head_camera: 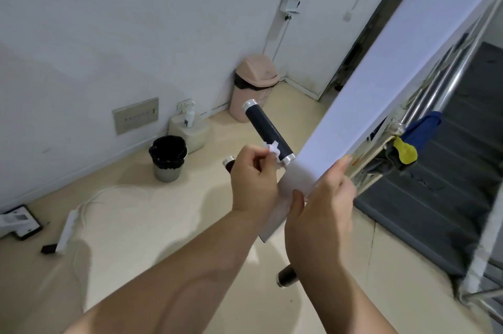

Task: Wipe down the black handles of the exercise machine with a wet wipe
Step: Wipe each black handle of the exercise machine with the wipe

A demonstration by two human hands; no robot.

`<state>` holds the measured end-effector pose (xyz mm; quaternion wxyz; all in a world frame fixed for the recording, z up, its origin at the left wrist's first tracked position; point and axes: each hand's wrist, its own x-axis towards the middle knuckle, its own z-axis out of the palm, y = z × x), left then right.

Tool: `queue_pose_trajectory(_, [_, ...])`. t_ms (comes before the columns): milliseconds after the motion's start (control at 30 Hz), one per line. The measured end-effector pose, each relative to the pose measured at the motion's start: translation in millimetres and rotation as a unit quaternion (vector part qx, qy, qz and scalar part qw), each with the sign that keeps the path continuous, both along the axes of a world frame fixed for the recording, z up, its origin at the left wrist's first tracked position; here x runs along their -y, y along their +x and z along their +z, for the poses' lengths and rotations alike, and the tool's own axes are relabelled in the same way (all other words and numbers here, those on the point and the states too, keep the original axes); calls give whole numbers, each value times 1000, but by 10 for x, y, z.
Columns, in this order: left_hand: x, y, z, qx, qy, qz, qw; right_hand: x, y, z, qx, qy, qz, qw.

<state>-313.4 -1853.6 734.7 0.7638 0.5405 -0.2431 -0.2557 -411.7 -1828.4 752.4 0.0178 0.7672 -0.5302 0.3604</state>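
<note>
Two hands: left hand (254,181), right hand (321,214). Three black handles: upper handle (265,127), middle handle (229,164), lower handle (285,276). One wet wipe (273,150). One white bar (381,75). Two bins toward eleven o'clock: pink bin (253,86), metal bin (167,167).

The left hand (254,181) pinches a crumpled wet wipe (273,150) against the black handle (265,128), close to where it meets the white beam (381,75). The right hand (321,208) grips the beam just below that joint. A lower black handle (285,276) juts out under the right wrist.
</note>
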Motion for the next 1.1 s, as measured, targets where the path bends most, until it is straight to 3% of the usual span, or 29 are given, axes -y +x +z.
queue_pose_trajectory(200, [398, 487, 209, -99, -41, 82, 991, -12, -11, -12, 2, -6, 5, 1000])
queue_pose_trajectory(333, [261, 181, 88, -15, 5, 33, 999, 22, -23, -30, -5, -9, -6, 1000])
queue_pose_trajectory(467, [-27, -141, -44, 13, -21, -67, 997, 76, -47, -31, -14, -5, -6, 1000])
queue_pose_trajectory(633, [376, 351, 151, -45, -22, 34, 998, 62, -42, -40, -10, -7, 5, 1000])
queue_pose_trajectory(767, [493, 504, 179, -80, -45, 38, 995, 73, -32, -57, -12, -12, -8, 1000])
queue_pose_trajectory(833, [360, 326, 127, 7, -15, 6, 1000, 90, -35, -56, -8, -9, -13, 1000])
queue_pose_trajectory(900, [185, 177, 43, 170, -28, -15, 985, 115, -42, -57, -4, -3, -20, 1000])
queue_pose_trajectory(1000, [179, 355, -40, 399, -90, -47, 911, 141, -70, -70, 6, -10, -15, 1000])
queue_pose_trajectory(1100, [353, 735, 158, 564, -96, -53, 819, 160, -101, -90, -11, -21, 2, 1000])
